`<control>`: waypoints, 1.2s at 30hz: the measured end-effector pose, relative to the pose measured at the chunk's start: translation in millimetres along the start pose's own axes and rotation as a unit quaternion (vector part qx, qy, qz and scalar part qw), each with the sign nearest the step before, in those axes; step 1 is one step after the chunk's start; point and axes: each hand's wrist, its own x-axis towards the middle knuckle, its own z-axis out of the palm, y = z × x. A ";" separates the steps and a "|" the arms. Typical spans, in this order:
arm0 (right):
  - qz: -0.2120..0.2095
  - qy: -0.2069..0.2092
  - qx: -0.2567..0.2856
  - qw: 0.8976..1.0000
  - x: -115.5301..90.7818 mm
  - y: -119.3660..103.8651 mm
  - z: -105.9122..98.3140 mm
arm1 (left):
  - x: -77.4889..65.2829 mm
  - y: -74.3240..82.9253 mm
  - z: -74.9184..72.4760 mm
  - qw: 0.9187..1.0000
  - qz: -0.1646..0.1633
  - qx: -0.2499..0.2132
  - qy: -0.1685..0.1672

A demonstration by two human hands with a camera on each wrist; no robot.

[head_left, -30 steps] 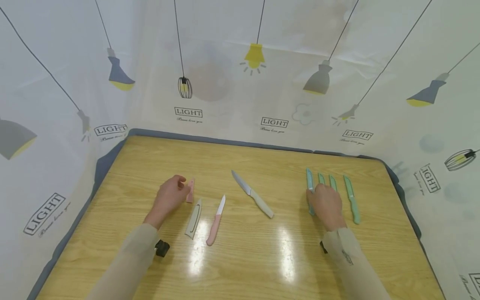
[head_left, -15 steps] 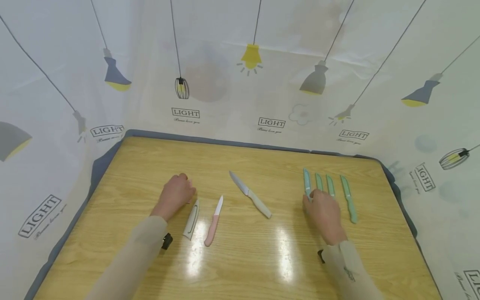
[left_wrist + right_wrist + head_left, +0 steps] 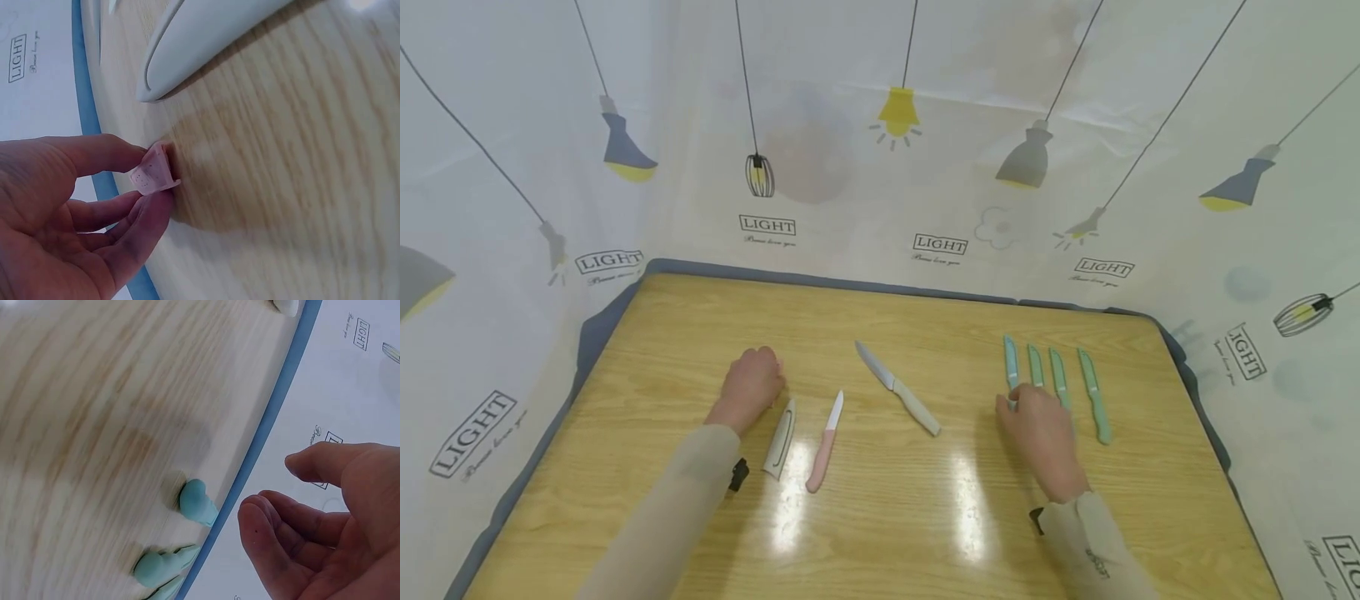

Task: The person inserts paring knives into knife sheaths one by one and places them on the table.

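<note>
My left hand (image 3: 748,387) pinches a pink knife sheath (image 3: 152,175) between thumb and fingers, close over the table; in the head view the hand hides most of it. Beside it lie a cream knife sheath (image 3: 781,437) and a pink-handled paring knife (image 3: 824,450). On the right, my right hand (image 3: 1041,429) hovers with loosely bent fingers and nothing between them, thumb and fingertips apart in the right wrist view. It overlaps the lower ends of a blue knife (image 3: 1011,360) and two green knives (image 3: 1035,364), whose handles (image 3: 153,569) show below it in that view.
A larger knife with a cream handle (image 3: 916,410) lies slanted mid-table. Another green knife (image 3: 1095,404) lies at the far right of the row. The wooden table (image 3: 880,517) ends at a blue-grey edge against a printed curtain (image 3: 850,208).
My left hand has closed its fingers round the pink sheath, turning over it. My right hand has drawn slightly back toward me and left, showing more of the blue and green knives.
</note>
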 end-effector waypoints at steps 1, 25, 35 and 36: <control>0.003 -0.002 0.002 1.000 -0.4 -1.8 0.3 | 0.2 0.1 -0.3 1.000 0.003 0.001 0.000; -0.091 0.027 0.015 0.995 -16.5 -78.9 27.6 | -21.5 -3.1 0.6 0.965 -0.033 -0.258 0.021; -0.155 0.012 0.029 0.987 -24.0 -126.2 52.3 | -30.5 -2.8 5.3 0.815 -0.048 -0.574 -0.055; -0.161 0.012 0.022 0.987 -24.1 -130.6 54.5 | -30.9 -4.0 5.8 0.806 -0.047 -0.587 -0.058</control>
